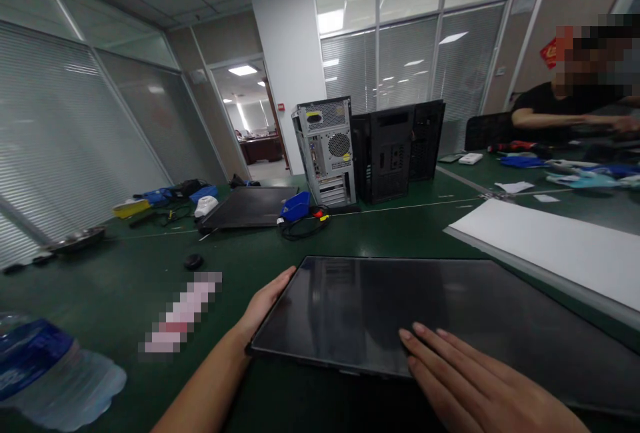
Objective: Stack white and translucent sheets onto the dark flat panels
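Note:
A flat black monitor screen panel [380, 313] with a glossy face spreads out in front of me, face up. My left hand [263, 303] grips its left edge, with the fingertips at the far left corner and part of the hand hidden by the panel. Over the panel's near part, my right hand [475, 376] lies flat with its fingers stretched out and close together. Its fingertips appear to rest on the glossy surface.
Beyond the panel stand an open computer tower [327, 153] and black cases [385, 153]. Another dark flat panel [255, 206], a blue bin [296, 206] and cables lie left of them. A water bottle [50, 373] is near left, a white board [545, 240] right. A person [560, 110] works at far right.

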Tool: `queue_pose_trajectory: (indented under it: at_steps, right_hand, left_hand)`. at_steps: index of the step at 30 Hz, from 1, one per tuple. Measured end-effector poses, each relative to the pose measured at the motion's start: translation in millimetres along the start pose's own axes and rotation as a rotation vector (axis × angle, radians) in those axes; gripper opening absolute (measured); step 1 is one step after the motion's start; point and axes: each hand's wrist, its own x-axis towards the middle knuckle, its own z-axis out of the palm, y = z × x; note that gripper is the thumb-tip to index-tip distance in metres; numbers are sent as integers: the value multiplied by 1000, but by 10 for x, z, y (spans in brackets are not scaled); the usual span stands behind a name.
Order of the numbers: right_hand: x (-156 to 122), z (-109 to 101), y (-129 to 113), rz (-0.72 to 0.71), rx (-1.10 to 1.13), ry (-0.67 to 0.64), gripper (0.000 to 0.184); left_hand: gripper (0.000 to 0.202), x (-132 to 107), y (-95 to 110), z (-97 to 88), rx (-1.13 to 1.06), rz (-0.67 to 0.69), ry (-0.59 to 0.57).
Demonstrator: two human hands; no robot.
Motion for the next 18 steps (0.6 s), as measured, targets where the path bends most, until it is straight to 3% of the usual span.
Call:
queue_pose_trajectory:
  at_steps: [4, 6, 8, 10, 13, 15, 18]
  right_hand:
    - [112, 191, 153, 71, 190, -77, 37]
    - [42, 374, 365, 92, 259, -194, 41]
    - [-100, 576, 693, 238, 261, -306, 49]
    - [-317, 767, 1094, 502, 185, -384, 46]
    - [-770, 989, 1644, 809, 22, -454, 59]
    - [-1102, 1079, 1881, 949, -20, -503, 65]
    - [-1501, 1134, 2035, 1097, 25, -622, 64]
  left_hand:
    - [62, 75, 20, -111, -38, -17, 10]
    - [65, 99, 8, -161, -63, 28, -18]
    - [65, 121, -17, -204, -75, 53, -33]
    - [64, 139, -44, -234, -67, 49, -45]
    - [62, 158, -69, -237, -45, 39, -32]
    - [59, 170, -69, -216, -29, 43, 18]
    - [55, 205, -55, -191, -5, 61, 87]
